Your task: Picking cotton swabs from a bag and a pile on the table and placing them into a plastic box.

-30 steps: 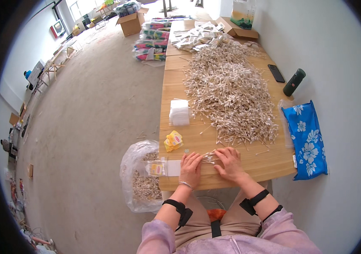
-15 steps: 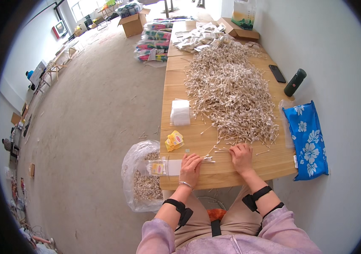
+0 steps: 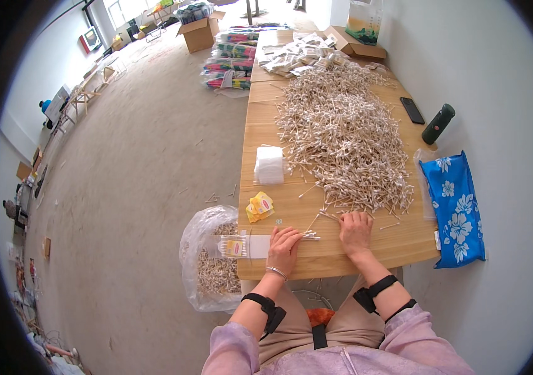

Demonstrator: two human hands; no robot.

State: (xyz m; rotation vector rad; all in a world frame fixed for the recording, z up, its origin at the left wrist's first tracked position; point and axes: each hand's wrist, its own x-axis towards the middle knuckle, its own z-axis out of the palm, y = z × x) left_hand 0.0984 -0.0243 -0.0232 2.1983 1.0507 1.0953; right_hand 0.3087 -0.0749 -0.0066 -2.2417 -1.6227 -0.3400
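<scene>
Head view shows a long wooden bench (image 3: 404, 244) with a very big pile of cotton swabs (image 3: 341, 134) on it, so lots of work is left. Left hand (image 3: 284, 244) lies flat on a long clear packet (image 3: 248, 245) at the near edge, pinning it down, with a small bunch of swabs (image 3: 309, 235) at its fingertips. Right hand (image 3: 355, 230) rests with spread fingers at the near edge of the pile, holding nothing that I can see. A clear bag (image 3: 207, 269) beside the bench already looks partly full of packed swabs. White pads (image 3: 269, 164) sit nearby.
</scene>
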